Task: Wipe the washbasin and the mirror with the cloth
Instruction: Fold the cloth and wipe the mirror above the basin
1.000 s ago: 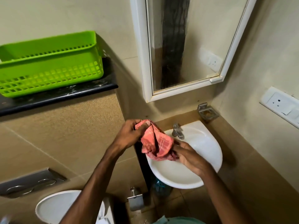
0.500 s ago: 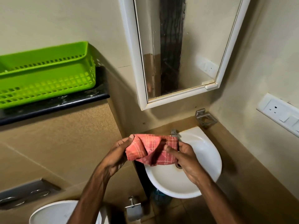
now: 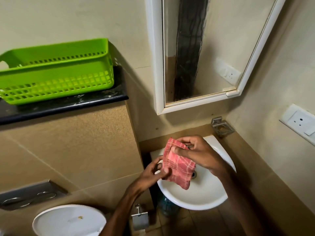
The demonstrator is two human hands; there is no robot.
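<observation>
A folded red checked cloth [image 3: 179, 166] hangs above the white corner washbasin [image 3: 204, 193]. My right hand [image 3: 199, 154] pinches its upper edge between thumb and fingers. My left hand [image 3: 153, 172] pinches the cloth's lower left edge from below. The tap is hidden behind the right hand. The white-framed mirror [image 3: 213, 48] is fixed to the wall above the basin, well clear of both hands, and reflects a dark vertical strip and a wall socket.
A green plastic basket [image 3: 56, 70] stands on a black stone ledge [image 3: 68, 106] at the left. A metal soap holder [image 3: 221, 127] sits in the corner, a wall socket [image 3: 300, 121] at the right. Below are a toilet lid [image 3: 68, 220], flush plate [image 3: 30, 195] and paper holder [image 3: 139, 217].
The cloth, spread wide between both hands half a second ago, is now folded narrower and turned upright. My right hand has risen to its top edge; my left has dropped to its lower edge.
</observation>
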